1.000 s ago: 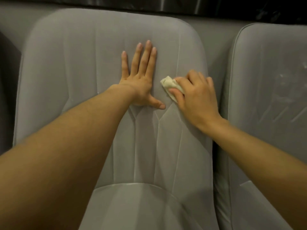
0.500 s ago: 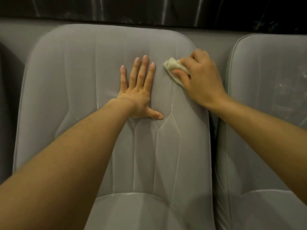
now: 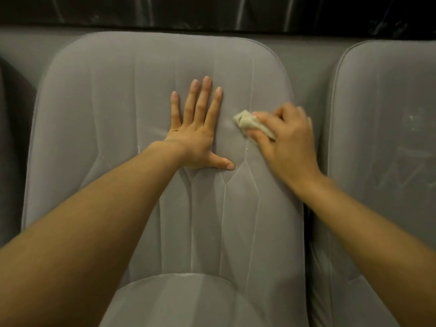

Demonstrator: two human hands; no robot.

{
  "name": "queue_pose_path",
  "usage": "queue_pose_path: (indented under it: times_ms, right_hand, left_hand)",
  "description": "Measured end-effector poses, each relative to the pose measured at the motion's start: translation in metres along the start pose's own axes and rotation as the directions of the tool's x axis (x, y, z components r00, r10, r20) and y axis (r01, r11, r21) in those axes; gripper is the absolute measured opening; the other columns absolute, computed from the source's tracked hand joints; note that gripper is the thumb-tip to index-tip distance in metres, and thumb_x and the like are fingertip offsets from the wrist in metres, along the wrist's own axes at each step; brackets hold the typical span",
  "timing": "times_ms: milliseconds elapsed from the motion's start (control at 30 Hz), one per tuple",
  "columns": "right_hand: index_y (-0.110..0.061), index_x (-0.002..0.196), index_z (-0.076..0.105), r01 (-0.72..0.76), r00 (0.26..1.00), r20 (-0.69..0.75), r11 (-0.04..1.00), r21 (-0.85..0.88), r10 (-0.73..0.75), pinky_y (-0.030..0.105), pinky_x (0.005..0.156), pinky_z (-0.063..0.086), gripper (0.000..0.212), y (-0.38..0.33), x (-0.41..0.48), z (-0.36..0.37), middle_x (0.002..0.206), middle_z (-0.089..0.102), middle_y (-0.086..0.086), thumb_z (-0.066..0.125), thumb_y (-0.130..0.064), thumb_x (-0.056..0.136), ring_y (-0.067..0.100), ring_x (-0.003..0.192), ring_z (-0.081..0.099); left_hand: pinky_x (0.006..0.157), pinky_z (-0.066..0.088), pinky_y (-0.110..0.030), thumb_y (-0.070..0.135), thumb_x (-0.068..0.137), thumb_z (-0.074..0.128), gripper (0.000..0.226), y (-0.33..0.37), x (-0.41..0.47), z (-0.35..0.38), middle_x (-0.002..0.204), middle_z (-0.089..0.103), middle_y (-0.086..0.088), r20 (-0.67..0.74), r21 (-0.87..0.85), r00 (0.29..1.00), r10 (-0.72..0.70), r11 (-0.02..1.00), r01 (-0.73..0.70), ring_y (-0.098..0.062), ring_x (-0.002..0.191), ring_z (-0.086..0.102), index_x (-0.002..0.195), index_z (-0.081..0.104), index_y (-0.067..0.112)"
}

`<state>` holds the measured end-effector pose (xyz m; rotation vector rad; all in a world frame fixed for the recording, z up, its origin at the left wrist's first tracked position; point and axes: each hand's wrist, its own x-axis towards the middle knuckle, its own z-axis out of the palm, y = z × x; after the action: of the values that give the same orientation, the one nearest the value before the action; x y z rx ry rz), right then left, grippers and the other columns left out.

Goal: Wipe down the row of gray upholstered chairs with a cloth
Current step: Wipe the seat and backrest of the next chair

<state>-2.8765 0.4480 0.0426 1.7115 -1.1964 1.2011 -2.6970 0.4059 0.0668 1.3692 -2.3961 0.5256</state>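
A gray upholstered chair [image 3: 113, 114] fills the middle of the view, its backrest stitched with pale seams. My left hand [image 3: 198, 135] lies flat on the backrest's centre, fingers straight and spread, thumb out to the right. My right hand [image 3: 287, 145] grips a small crumpled cream cloth [image 3: 247, 121] and presses it against the backrest's right side, just right of my left hand. Most of the cloth is hidden under my fingers.
A second gray chair [image 3: 382, 138] stands directly to the right, separated by a narrow dark gap. The edge of another seat [image 3: 14, 109] shows at far left. A dark glossy wall [image 3: 212, 13] runs behind the row. The seat cushion [image 3: 179, 300] lies below.
My right hand has brought the cloth down from the upper right of the backrest to its middle right. My left hand stays flat in the same place.
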Motion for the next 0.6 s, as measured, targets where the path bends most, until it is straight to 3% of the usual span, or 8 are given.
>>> queue_pose_path:
  times_ms: [100,233,333,500,600]
  right_hand:
    - [-0.016,0.102,0.070,0.011,0.999,0.053,1.000,0.010,-0.011,0.027,0.067,0.022,0.030,-0.006,-0.019,-0.006,0.080,0.050,0.006,0.059,-0.036,0.083,0.023,0.073,0.044]
    - [-0.011,0.099,0.072,-0.056,0.998,-0.017,0.995,0.087,0.058,0.029,0.064,0.037,0.028,-0.005,-0.004,-0.013,0.078,0.040,0.002,0.064,-0.033,0.082,0.022,0.071,0.046]
    - [-0.006,0.100,0.071,-0.134,0.984,-0.113,0.989,0.059,0.140,0.030,0.059,0.042,0.030,-0.003,-0.015,-0.014,0.076,0.040,0.006,0.067,-0.030,0.082,0.024,0.068,0.045]
    - [-0.003,0.105,0.070,-0.091,0.994,-0.058,0.996,-0.015,0.090,0.036,0.057,0.041,0.036,-0.016,-0.096,-0.011,0.072,0.045,0.012,0.061,-0.033,0.087,0.024,0.066,0.039]
    - [-0.005,0.103,0.071,-0.074,0.997,0.017,0.997,-0.021,0.075,0.037,0.055,0.043,0.034,-0.025,-0.124,-0.018,0.071,0.042,0.009,0.063,-0.034,0.086,0.021,0.066,0.036]
  left_hand:
    - [0.092,-0.036,-0.050,0.085,0.058,0.057,0.140,0.011,-0.013,0.011,0.130,-0.059,-0.006,0.092,-0.009,0.995,0.042,0.999,-0.041,-0.027,0.117,-0.056,0.112,-0.058,0.026]
    - [0.085,-0.043,-0.043,0.086,0.056,0.057,0.140,0.019,-0.030,0.033,0.111,-0.069,0.001,0.150,-0.042,0.986,0.072,0.997,-0.066,-0.020,0.104,-0.064,0.106,-0.061,0.030]
    - [0.086,-0.043,-0.043,0.087,0.055,0.055,0.139,0.017,-0.028,0.033,0.113,-0.068,0.001,0.129,-0.058,0.989,0.079,0.996,-0.072,-0.019,0.105,-0.063,0.111,-0.058,0.030]
    - [0.091,-0.039,-0.043,0.086,0.057,0.054,0.136,0.015,-0.035,0.040,0.138,-0.054,-0.007,0.085,-0.071,0.992,0.092,0.994,-0.087,-0.018,0.111,-0.059,0.117,-0.054,0.029]
    - [0.092,-0.039,-0.043,0.086,0.057,0.056,0.138,0.020,-0.051,0.051,0.126,-0.062,-0.001,0.129,-0.110,0.986,0.102,0.990,-0.088,-0.020,0.109,-0.061,0.117,-0.055,0.030]
